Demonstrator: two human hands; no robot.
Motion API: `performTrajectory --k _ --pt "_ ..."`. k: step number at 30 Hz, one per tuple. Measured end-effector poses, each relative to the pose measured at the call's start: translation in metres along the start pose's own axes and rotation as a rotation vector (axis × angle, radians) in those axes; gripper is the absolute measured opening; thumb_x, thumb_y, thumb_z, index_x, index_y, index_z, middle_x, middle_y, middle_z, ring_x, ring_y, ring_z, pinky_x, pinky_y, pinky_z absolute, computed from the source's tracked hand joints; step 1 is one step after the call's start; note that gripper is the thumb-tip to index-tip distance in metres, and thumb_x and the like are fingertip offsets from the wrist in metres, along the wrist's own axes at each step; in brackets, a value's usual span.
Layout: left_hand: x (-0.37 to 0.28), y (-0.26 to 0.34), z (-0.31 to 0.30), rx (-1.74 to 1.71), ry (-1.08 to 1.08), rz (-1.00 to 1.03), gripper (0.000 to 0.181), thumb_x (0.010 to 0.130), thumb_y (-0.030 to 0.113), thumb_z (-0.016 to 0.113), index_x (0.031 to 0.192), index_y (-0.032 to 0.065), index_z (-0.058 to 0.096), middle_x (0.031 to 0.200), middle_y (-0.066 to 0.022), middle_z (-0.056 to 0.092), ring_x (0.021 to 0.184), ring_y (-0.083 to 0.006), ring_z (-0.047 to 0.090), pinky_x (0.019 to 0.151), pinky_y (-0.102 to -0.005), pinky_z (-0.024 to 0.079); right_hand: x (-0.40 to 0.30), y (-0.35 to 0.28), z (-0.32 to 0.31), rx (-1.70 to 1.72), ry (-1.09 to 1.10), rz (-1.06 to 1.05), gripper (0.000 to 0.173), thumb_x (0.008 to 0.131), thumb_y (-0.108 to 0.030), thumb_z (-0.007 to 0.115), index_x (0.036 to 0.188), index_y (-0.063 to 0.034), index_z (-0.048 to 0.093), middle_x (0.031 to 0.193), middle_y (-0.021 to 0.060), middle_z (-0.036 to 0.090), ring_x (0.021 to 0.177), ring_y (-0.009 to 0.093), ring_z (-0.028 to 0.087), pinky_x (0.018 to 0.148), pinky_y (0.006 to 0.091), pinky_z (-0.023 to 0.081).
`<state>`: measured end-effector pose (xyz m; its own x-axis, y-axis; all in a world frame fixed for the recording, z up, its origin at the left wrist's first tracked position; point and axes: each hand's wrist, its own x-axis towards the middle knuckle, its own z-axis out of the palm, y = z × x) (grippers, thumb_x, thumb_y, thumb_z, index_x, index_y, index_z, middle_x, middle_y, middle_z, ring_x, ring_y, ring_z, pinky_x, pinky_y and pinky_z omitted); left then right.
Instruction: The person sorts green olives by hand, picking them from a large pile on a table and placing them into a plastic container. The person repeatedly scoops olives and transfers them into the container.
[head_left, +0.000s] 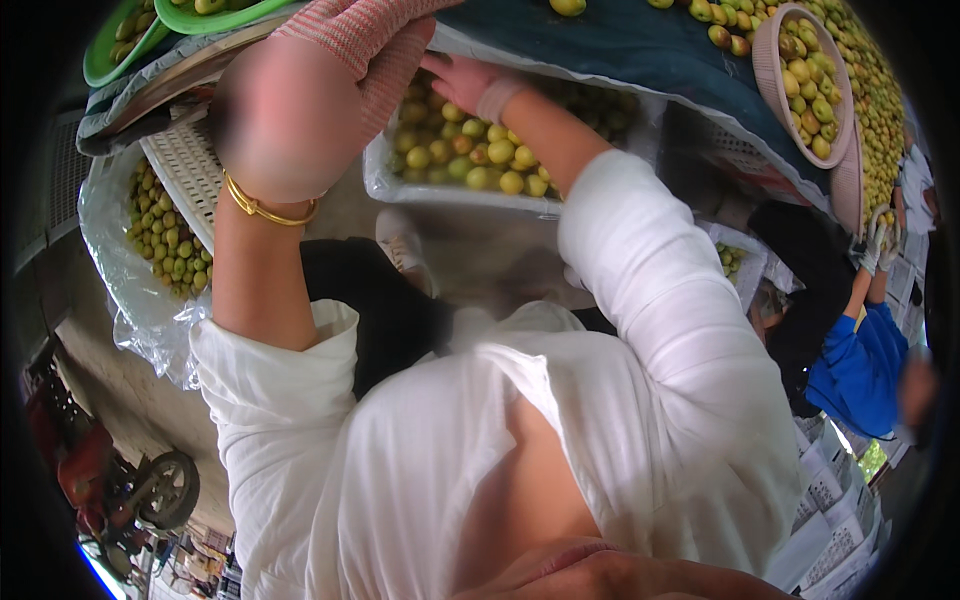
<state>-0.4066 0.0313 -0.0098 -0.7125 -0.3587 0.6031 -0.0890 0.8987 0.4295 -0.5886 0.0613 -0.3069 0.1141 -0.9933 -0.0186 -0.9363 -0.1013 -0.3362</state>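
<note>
My left hand (360, 52) is raised close to the camera in a red-and-white striped knit glove. Its fingers stretch to the upper right, and a blurred patch covers its back. Whether it holds anything cannot be seen. A gold bangle (262, 206) circles that wrist. Past the gloved fingers, my right hand (471, 84) reaches in beside a plastic-lined crate (450, 193) of yellow-green fruits (499, 150), which look like jujubes. Two of its fingers show apart with nothing seen between them. A pale pink cuff (501, 99) sits at this wrist.
A dark-blue cloth-covered table (645, 52) bears loose fruit and a pink basket (765, 67). Green baskets (217, 21) stand top left. Below is a clear plastic bag (112, 247) with fruit, beside a white plastic crate (187, 176). A co-worker in blue (855, 367) works at right.
</note>
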Motion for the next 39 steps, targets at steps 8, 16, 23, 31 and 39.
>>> performTrajectory --k 8,16,23,31,39 --pt "0.005 0.004 0.003 -0.041 0.055 0.040 0.029 0.080 -0.008 0.063 0.107 0.0025 0.069 0.104 -0.0134 0.070 0.091 -0.0282 0.069 0.078 -0.0320 0.055 -0.102 0.034 -0.081 -0.135 -0.228 0.257 0.048 0.088 -0.048 0.060 0.133 -0.0287 0.058 0.146 0.0095 0.046 0.116 0.036 0.059 0.096 0.0486 0.048" --pt "0.004 0.003 0.000 -0.046 0.124 0.064 0.025 0.082 -0.006 0.064 0.105 0.0023 0.069 0.103 -0.0121 0.070 0.091 -0.0277 0.068 0.078 -0.0320 0.055 -0.179 0.083 -0.098 -0.131 -0.023 0.512 0.063 0.083 -0.060 0.062 0.139 -0.0302 0.052 0.152 0.0080 0.039 0.133 0.033 0.046 0.109 0.0468 0.037" --pt "0.009 0.007 0.001 -0.049 0.117 0.048 0.023 0.084 -0.003 0.064 0.105 0.0057 0.069 0.100 -0.0105 0.070 0.089 -0.0277 0.068 0.078 -0.0321 0.055 -0.206 -0.019 -0.063 -0.118 0.015 0.403 0.070 0.080 -0.062 0.064 0.142 -0.0324 0.049 0.157 0.0075 0.029 0.140 0.039 0.031 0.113 0.0671 0.018" --pt "0.008 0.010 0.001 0.010 0.137 0.074 0.021 0.085 0.001 0.065 0.105 0.0072 0.070 0.101 -0.0107 0.071 0.090 -0.0280 0.069 0.077 -0.0332 0.055 -0.179 -0.054 -0.052 -0.012 0.045 0.063 0.061 0.086 -0.051 0.061 0.142 -0.0279 0.050 0.157 0.0136 0.028 0.139 0.037 0.035 0.114 0.0582 0.025" --pt "0.010 0.000 0.004 -0.033 -0.056 0.034 0.031 0.088 -0.003 0.063 0.117 0.0069 0.068 0.112 -0.0115 0.070 0.100 -0.0273 0.068 0.085 -0.0314 0.054 -0.082 -0.051 -0.046 -0.409 -0.234 -0.121 0.054 0.099 -0.053 0.041 0.149 -0.0347 0.041 0.163 0.0081 0.023 0.148 0.031 0.023 0.119 0.0549 0.012"
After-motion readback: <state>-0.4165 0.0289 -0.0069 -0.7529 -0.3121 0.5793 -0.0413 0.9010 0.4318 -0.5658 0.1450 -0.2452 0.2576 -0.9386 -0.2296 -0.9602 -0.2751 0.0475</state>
